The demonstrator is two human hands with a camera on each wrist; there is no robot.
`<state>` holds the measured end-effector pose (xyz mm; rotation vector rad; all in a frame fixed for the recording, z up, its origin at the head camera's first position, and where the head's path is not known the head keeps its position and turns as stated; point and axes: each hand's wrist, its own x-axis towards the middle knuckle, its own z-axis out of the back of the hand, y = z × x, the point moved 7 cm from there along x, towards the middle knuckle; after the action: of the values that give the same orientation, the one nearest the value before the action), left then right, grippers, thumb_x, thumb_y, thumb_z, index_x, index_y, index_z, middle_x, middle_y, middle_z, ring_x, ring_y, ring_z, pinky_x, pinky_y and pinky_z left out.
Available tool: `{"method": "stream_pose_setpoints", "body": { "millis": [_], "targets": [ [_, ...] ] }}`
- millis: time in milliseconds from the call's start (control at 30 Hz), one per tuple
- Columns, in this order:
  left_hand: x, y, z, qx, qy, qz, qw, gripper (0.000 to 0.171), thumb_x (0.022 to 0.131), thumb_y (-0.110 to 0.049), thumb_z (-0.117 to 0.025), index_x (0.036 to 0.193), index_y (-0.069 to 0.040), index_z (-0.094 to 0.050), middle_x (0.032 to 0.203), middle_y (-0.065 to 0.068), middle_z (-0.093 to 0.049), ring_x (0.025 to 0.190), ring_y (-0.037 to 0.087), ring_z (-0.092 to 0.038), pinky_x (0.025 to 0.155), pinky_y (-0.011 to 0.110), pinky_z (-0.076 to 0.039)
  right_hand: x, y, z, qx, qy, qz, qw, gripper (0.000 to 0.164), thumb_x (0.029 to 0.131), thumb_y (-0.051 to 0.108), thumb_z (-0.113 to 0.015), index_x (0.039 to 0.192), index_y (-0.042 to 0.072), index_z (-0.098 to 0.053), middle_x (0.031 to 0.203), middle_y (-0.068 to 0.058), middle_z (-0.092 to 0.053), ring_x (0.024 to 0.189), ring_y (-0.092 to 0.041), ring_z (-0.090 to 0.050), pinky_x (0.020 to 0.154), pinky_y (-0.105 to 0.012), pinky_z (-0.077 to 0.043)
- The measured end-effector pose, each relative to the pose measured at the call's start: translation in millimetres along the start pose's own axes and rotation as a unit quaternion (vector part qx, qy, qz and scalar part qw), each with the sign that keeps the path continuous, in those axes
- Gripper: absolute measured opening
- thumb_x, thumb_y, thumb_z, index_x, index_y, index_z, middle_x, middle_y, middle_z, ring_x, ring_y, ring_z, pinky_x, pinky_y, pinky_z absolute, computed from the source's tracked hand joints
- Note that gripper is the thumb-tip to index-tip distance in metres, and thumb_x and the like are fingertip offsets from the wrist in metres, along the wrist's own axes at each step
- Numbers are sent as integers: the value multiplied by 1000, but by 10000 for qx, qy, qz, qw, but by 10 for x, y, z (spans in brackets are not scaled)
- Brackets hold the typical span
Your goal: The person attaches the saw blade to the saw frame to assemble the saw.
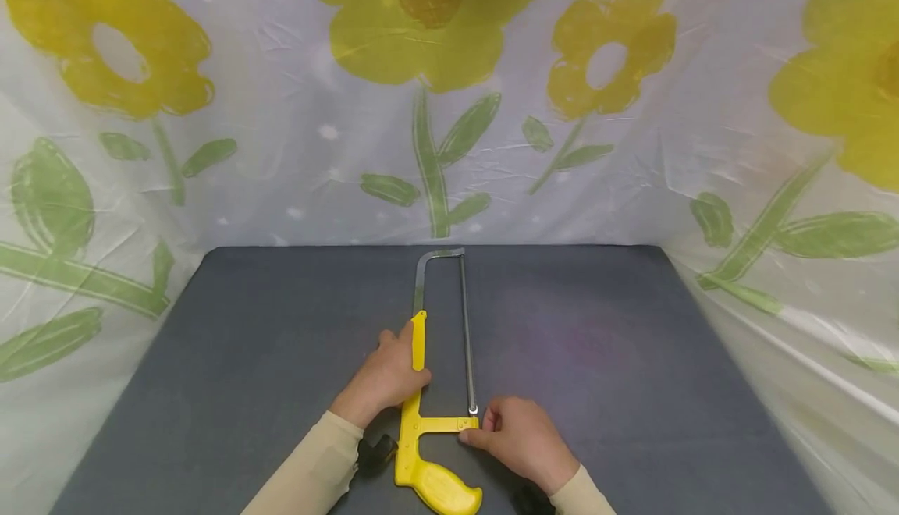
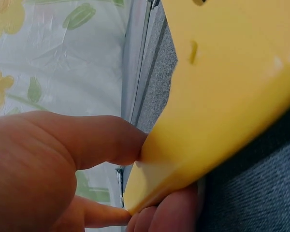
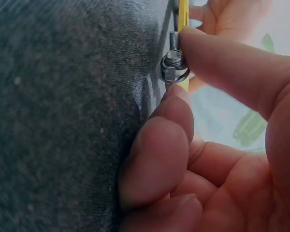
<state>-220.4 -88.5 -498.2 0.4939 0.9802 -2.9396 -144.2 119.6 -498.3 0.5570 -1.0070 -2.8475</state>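
A hacksaw (image 1: 410, 429) with a yellow frame and handle lies on the dark grey table, its metal bow pointing away from me. Its narrow blade (image 1: 467, 335) runs along the right side. My left hand (image 1: 385, 374) grips the yellow frame above the handle; in the left wrist view the thumb and fingers press on both sides of the yellow part (image 2: 222, 96). At the end of the yellow crossbar is my right hand (image 1: 523, 437), with thumb and curled fingers about a small metal nut (image 3: 173, 63). The fingers partly hide that nut.
Dark grey cloth covers the table (image 1: 597, 328). A white curtain (image 1: 302, 148) printed with yellow flowers hangs around the back and both sides. Dark wrist straps (image 1: 375, 452) show below the hands.
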Motion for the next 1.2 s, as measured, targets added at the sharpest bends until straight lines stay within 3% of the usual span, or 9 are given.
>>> {"method": "stream_pose_setpoints", "body": {
  "millis": [200, 400, 833, 1200],
  "targets": [
    [2, -5, 0, -109, 10, 25, 9999, 99, 92, -22, -78, 172, -4, -22, 140, 32, -44, 74, 28, -62, 63, 35, -58, -7, 0, 14, 44, 25, 306, 9995, 38, 86, 44, -89, 68, 22, -64, 60, 10, -48, 56, -12, -44, 52, -26, -30],
    [4, -26, 17, -56, 22, -162, 9999, 98, 93, -22, -76, 172, -1, -21, 147, 35, -42, 79, 30, -61, 69, 39, -58, -19, 14, 41, 192, 56, 590, 9981, 34, 88, 40, -88, 69, 22, -65, 61, 12, -50, 55, -9, -44, 52, -25, -33],
    [-46, -7, 6, -260, 18, -199, 9995, 98, 93, -19, -76, 172, -2, -20, 141, 34, -43, 67, 26, -60, 57, 33, -54, -19, -3, 11, 475, 214, 288, 9982, 39, 83, 50, -89, 69, 21, -66, 60, 10, -49, 55, -12, -44, 52, -28, -31],
    [-35, -15, 19, -283, -6, -108, 9995, 98, 92, -19, -78, 172, -4, -24, 136, 30, -47, 67, 25, -61, 54, 32, -55, -23, 2, -17, 285, 92, 140, 9995, 40, 79, 49, -93, 75, 21, -64, 61, 7, -52, 55, -14, -47, 51, -28, -34]
  ]
}}
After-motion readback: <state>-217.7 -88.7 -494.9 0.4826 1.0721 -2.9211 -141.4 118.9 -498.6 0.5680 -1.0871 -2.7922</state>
